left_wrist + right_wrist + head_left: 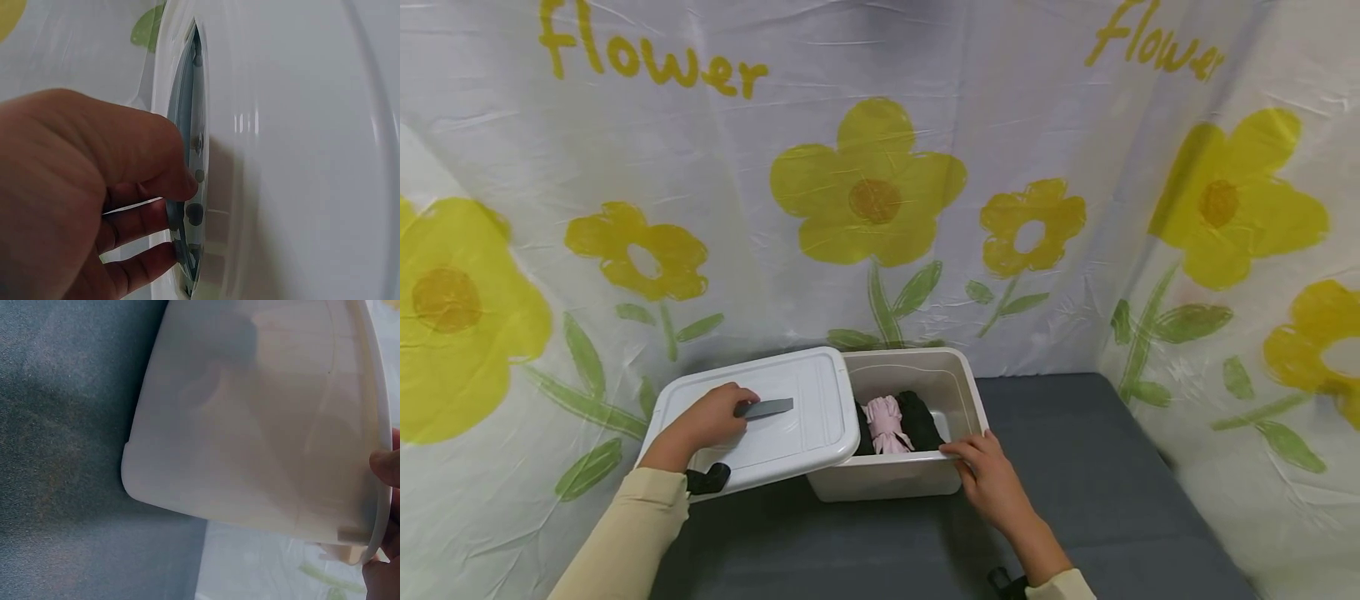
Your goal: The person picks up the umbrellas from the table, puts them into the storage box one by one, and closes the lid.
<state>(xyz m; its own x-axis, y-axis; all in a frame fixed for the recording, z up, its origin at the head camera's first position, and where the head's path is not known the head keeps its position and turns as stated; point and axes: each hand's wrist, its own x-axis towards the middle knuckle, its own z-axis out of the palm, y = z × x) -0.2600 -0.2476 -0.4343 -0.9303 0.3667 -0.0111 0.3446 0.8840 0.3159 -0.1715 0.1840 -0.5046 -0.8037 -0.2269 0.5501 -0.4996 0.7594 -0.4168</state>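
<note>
A white plastic lid lies tilted over the left part of an off-white storage box. My left hand pinches the grey strap handle on top of this lid; in the left wrist view, thumb and fingers close round the handle. At the box's near right corner, my right hand holds the rim, its thumb over the edge in the right wrist view. Inside the box sit a tied pink cloth bundle and a black cloth bundle. More black cloth is partly hidden by the lid.
The box stands on a dark grey surface, close to a white curtain printed with yellow flowers. That curtain continues round the right side. Grey surface extends right of the box and in front of it.
</note>
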